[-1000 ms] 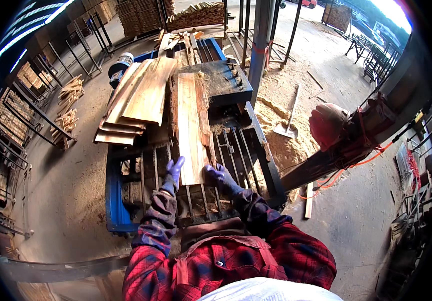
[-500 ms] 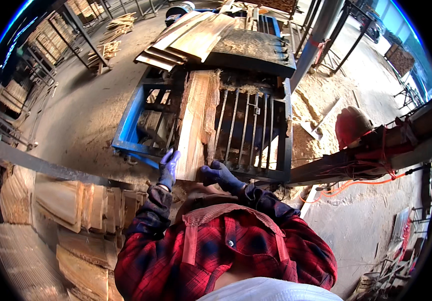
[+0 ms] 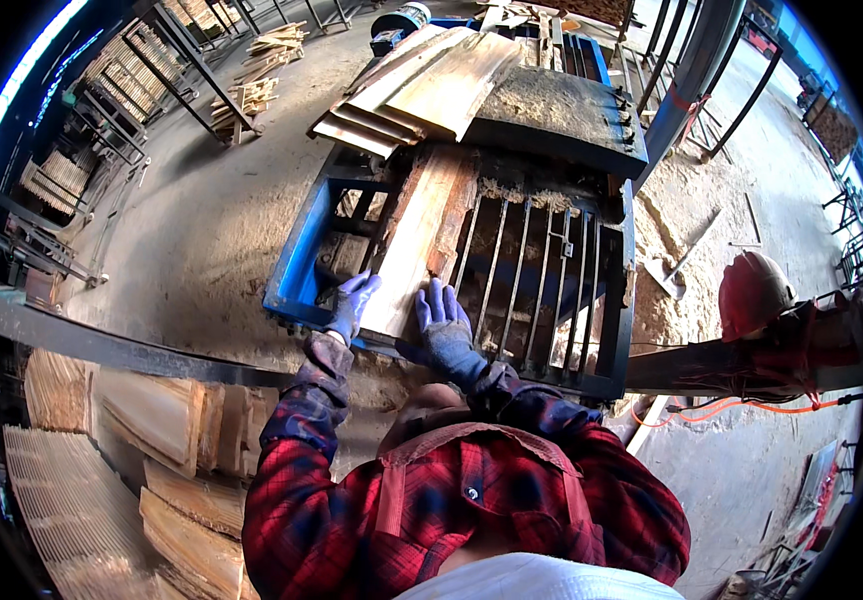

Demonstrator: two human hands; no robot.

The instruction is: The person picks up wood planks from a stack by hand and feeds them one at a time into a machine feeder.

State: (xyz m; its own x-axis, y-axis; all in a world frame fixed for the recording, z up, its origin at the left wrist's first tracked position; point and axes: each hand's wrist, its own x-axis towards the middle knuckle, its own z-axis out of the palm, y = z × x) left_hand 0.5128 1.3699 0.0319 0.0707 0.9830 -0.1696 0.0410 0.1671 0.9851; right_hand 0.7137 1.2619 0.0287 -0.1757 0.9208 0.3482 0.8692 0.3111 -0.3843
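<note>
A rough wooden board (image 3: 411,245), bark along its right edge, lies lengthwise on the bars of a blue metal machine frame (image 3: 291,245). Its far end runs in under the machine's dark top plate (image 3: 561,105). My left hand (image 3: 353,305), in a purple glove, rests along the board's near left edge with its fingers stretched forward. On the opposite side, my gloved right hand (image 3: 445,325) lies with fingers extended and apart, its tips at the bark edge near the board's close end. Neither hand is wrapped round the board.
Several sawn boards (image 3: 441,75) are stacked on the machine's top. More board stacks (image 3: 76,490) stand at my lower left, beyond a metal rail (image 3: 121,340). A red hard hat (image 3: 754,293) hangs on a beam at the right, by an orange cable (image 3: 721,408). Sawdust covers the floor.
The board has slid away from me, farther under the top plate. My right hand has unbent from a curled grip to stretched fingers. The whole view has shifted.
</note>
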